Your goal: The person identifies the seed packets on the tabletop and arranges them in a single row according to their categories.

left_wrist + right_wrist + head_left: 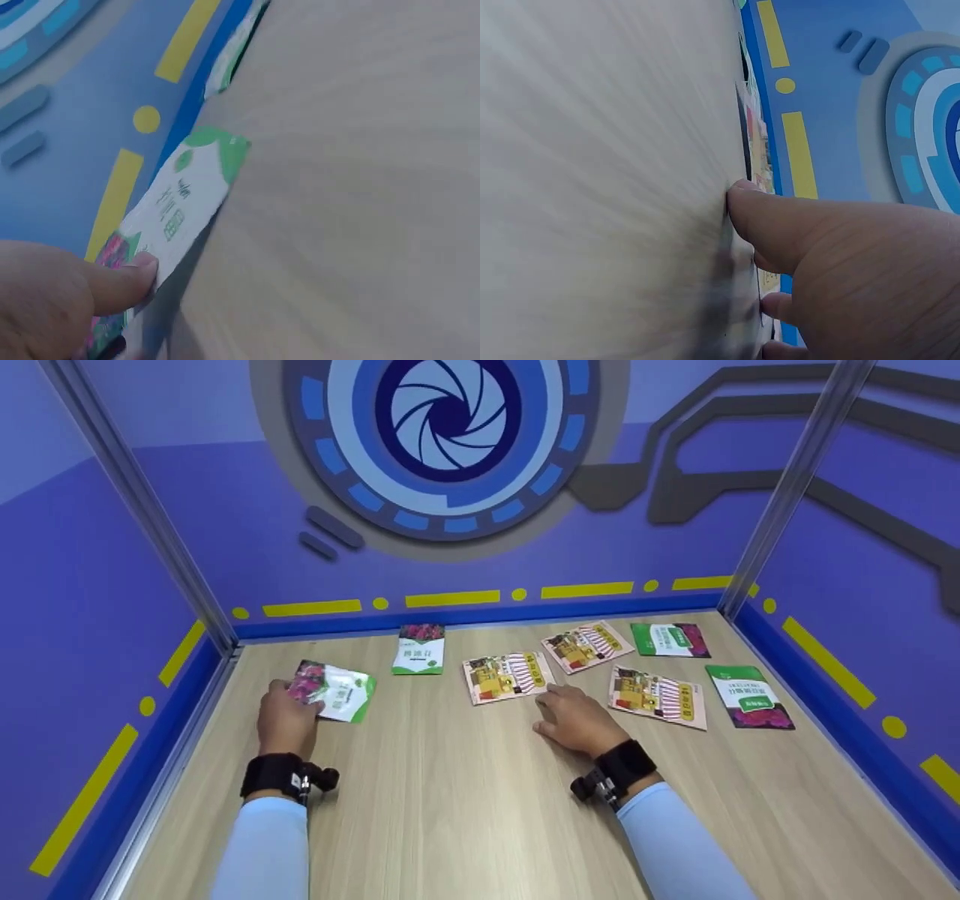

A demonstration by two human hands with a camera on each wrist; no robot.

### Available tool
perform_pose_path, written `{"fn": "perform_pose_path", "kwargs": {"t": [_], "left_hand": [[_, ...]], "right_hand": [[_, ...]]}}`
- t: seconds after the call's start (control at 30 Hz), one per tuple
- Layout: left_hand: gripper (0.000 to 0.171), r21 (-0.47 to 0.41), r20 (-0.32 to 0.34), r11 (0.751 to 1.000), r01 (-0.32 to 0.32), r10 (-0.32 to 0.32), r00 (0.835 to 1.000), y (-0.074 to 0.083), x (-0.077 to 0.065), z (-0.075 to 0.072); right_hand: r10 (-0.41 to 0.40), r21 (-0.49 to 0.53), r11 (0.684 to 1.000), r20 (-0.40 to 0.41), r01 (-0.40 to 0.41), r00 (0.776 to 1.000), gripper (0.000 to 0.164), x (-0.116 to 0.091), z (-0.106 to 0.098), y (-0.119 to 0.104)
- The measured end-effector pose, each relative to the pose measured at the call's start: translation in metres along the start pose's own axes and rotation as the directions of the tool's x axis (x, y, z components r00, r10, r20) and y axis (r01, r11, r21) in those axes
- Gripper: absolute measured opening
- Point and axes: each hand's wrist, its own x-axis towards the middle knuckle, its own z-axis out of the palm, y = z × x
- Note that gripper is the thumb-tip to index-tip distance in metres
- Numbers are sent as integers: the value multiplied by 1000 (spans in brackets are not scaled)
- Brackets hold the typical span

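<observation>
At the left of the table, my left hand (287, 720) grips a green-and-white flower packet (346, 694) by its left end. In the left wrist view the thumb lies on top of this packet (174, 211), which slants up off the wood; the other fingers are mostly hidden. My right hand (579, 721) rests low over the table, its fingers loosely bent. Its fingertips are at the lower right corner of a pink packet with a shop picture (501, 678). Whether they touch it, I cannot tell. No object shows in the right palm.
Another green-and-white packet (418, 651) lies near the back wall. Right of centre are two more pink packets, one behind (586, 646) and one nearer (656, 696). Two green-and-white packets lie far right, one at the back (670, 640) and one nearer (750, 697). Blue walls enclose the table (442, 810).
</observation>
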Motion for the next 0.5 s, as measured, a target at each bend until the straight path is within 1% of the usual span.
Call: {"fn": "perform_pose_path", "kwargs": {"t": [0.03,0.1,0.13,0.2,0.27,0.33,0.4,0.47,0.5], "left_hand": [[71,-51,-4,998,-33,33,999,2,0,3],[65,-142,-8,986,-82,82,997,8,-1,10],[63,-178,-9,980,-93,93,996,12,-3,13],[60,-226,-12,969,-103,103,995,21,-7,19],[60,-264,-5,958,-110,112,994,30,-12,26],[60,-292,5,950,-116,122,992,41,-16,32],[60,-325,22,938,-119,133,991,53,-22,37],[60,-354,36,927,-121,142,989,66,-27,42],[60,-369,42,921,-121,146,988,73,-30,44]], "right_hand": [[3,4,1000,4,-3,1000,62,0,0,0],[-1,10,1000,7,1,1000,62,0,1,1],[-3,11,1000,8,3,1000,62,-1,1,1],[-18,9,1000,1,18,1000,61,-1,0,0],[-19,27,999,-11,20,1000,60,-2,-1,-1],[-13,75,997,-28,15,1000,58,-2,-3,-3],[-6,145,989,-43,12,999,58,-3,-6,-6],[10,227,974,-52,2,999,59,-2,-9,-11],[6,251,968,-62,10,998,59,-1,-11,-13]]}}
